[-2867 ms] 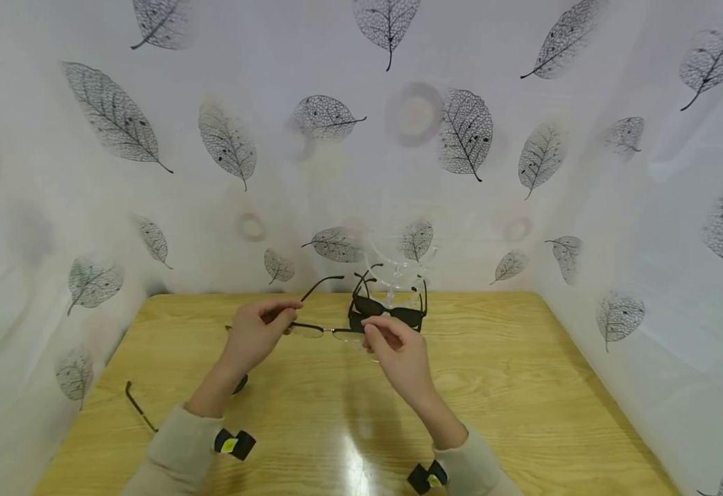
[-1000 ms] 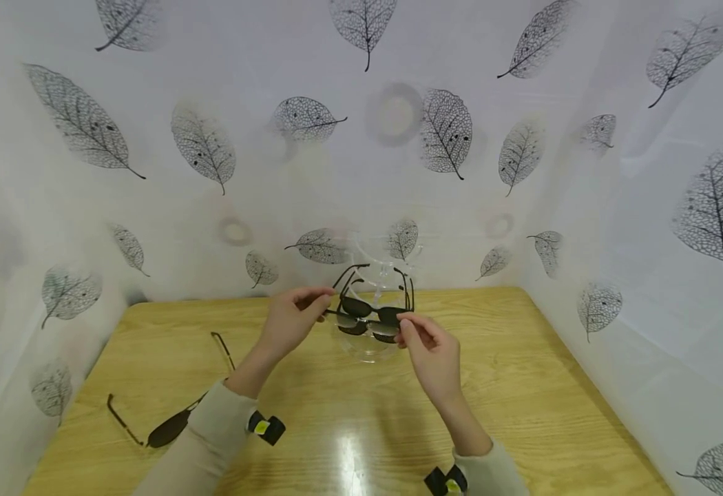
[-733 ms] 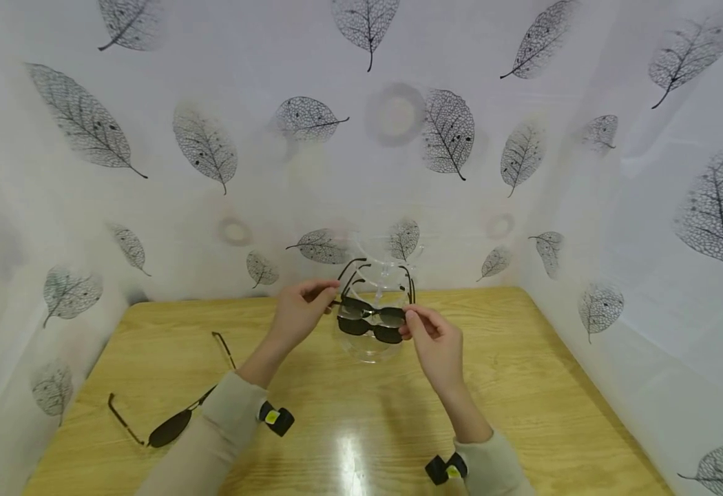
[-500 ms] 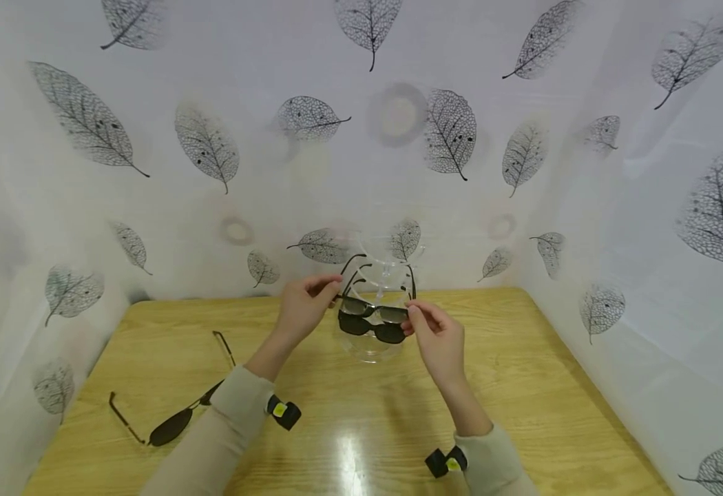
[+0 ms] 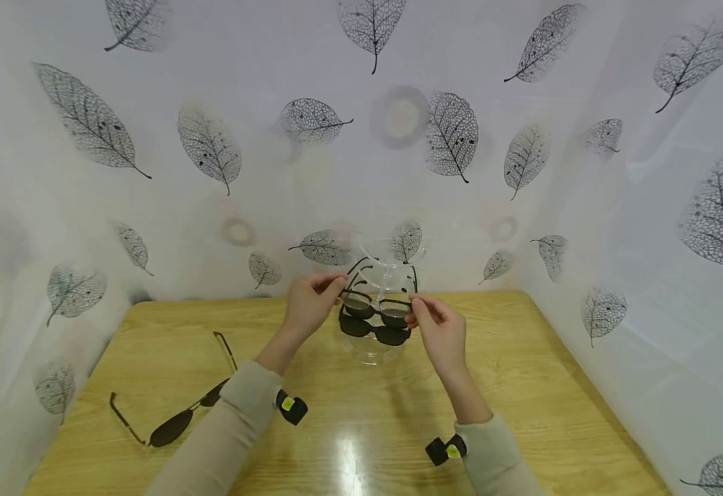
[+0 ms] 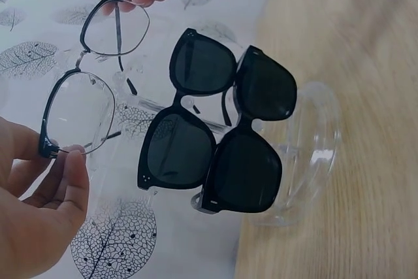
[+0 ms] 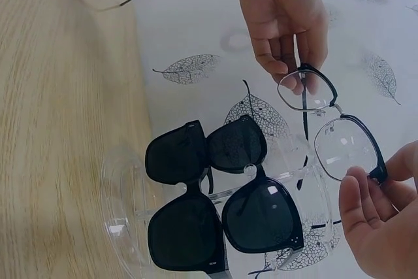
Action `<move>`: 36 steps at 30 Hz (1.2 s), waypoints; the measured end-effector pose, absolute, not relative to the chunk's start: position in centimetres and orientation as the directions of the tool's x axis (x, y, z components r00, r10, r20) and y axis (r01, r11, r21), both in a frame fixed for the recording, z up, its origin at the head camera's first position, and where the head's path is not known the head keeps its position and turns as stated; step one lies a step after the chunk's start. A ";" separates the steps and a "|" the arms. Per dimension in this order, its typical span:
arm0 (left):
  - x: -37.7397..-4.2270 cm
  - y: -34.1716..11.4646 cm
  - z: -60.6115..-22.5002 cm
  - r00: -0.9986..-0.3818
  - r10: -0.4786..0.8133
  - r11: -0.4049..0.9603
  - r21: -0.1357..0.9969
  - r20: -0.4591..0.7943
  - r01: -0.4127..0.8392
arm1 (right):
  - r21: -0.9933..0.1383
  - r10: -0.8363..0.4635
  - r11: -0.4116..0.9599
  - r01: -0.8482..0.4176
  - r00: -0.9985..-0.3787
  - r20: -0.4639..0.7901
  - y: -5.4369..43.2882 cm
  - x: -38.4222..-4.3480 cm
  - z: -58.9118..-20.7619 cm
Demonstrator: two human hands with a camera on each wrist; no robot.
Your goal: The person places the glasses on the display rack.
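Observation:
My left hand (image 5: 313,302) and right hand (image 5: 441,329) pinch a pair of eyeglasses (image 6: 82,59) by its two hinge corners. The eyeglasses have clear lenses, black brow bars and thin metal lower rims; their temples point away from me. Behind and below them stands a clear plastic display stand (image 6: 326,125). Two pairs of black sunglasses sit on it, an upper pair (image 6: 179,151) and a lower pair (image 6: 247,171), one above the other. In the head view the eyeglasses overlap the upper sunglasses; both wrist views show a gap between them.
A pair of dark aviator sunglasses (image 5: 172,428) lies with temples unfolded on the left of the wooden table (image 5: 522,413), partly covered by my left sleeve. A white curtain (image 5: 312,186) printed with leaves hangs behind the table and along both sides.
Both hands have brought the eyeglasses from left of the stand to in front of it, then raised them from the lower sunglasses to the upper ones. The sunglasses on the stand stay put.

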State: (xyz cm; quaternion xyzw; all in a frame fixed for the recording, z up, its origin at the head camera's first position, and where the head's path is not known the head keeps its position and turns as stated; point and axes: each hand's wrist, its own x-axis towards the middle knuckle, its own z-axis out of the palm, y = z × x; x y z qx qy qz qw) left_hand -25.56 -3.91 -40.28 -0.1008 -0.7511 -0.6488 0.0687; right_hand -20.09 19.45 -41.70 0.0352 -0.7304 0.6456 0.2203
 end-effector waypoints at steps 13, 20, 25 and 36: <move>-26.1 -3.1 -40.5 -0.967 -0.007 0.127 0.959 0.256 0.254 | -0.932 0.243 0.165 -0.322 -0.903 0.355 19.6 -21.0 -41.6; -26.2 -2.7 -40.5 -0.962 -0.004 0.136 0.954 0.272 0.269 | -0.935 0.255 0.177 -0.306 -0.904 0.344 19.9 -21.6 -41.4; -26.2 -2.4 -40.6 -0.962 -0.007 0.117 0.956 0.273 0.270 | -0.938 0.259 0.168 -0.304 -0.904 0.339 20.1 -21.9 -41.6; -26.5 -2.3 -40.9 -0.959 0.023 0.168 0.945 0.282 0.282 | -0.943 0.266 0.184 -0.277 -0.909 0.319 20.5 -22.6 -41.7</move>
